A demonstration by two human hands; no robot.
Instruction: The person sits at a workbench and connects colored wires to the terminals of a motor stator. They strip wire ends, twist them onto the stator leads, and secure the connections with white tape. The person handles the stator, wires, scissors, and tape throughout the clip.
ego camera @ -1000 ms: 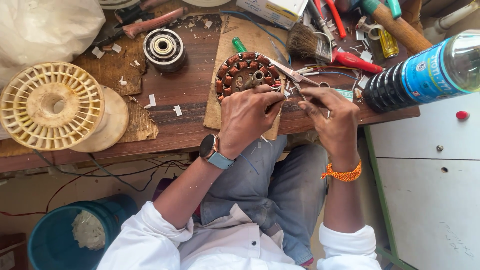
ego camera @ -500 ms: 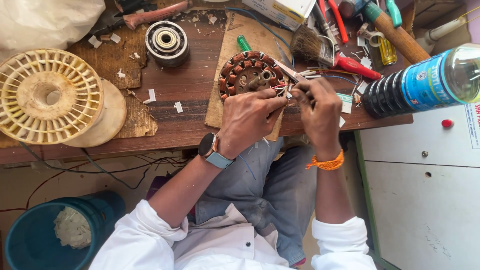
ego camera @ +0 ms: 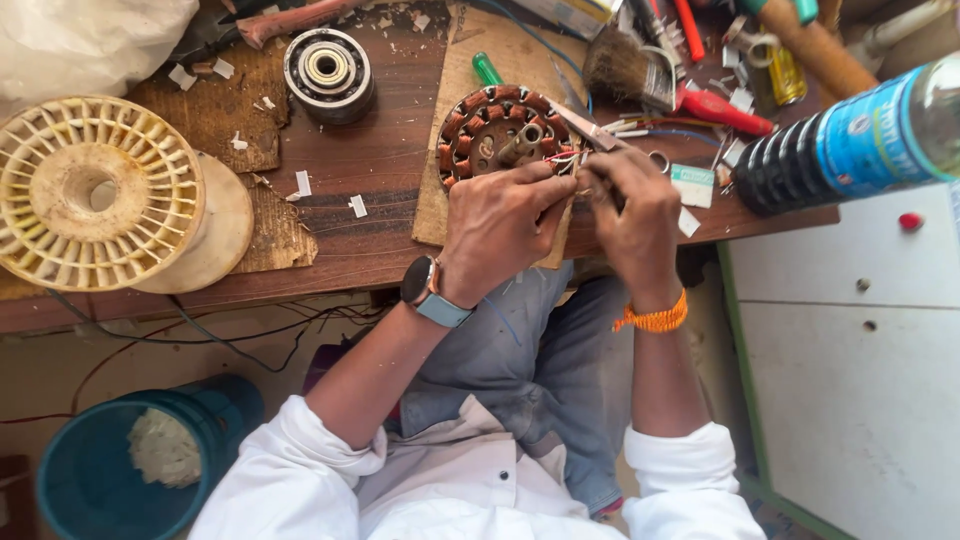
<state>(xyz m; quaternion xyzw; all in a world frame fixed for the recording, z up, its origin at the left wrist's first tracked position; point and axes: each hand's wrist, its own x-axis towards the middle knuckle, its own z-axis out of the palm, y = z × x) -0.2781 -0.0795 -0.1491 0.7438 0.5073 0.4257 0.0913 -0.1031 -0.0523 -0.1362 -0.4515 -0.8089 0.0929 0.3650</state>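
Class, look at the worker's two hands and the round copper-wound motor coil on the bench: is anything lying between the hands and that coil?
Nothing visible does. The left hand and right hand both meet at the near right edge of the motor coil, fingers on its thin wires.

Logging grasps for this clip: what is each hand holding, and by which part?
Both the left hand and right hand pinch thin wire leads at the edge of the wound stator, near their free ends.

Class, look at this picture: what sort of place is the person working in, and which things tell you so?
Probably a small motor repair workshop. A copper-wound stator lies on the worn wooden bench, where both hands work on its thin wires. A large cream wire spool, a bearing and a red-handled screwdriver lie around.
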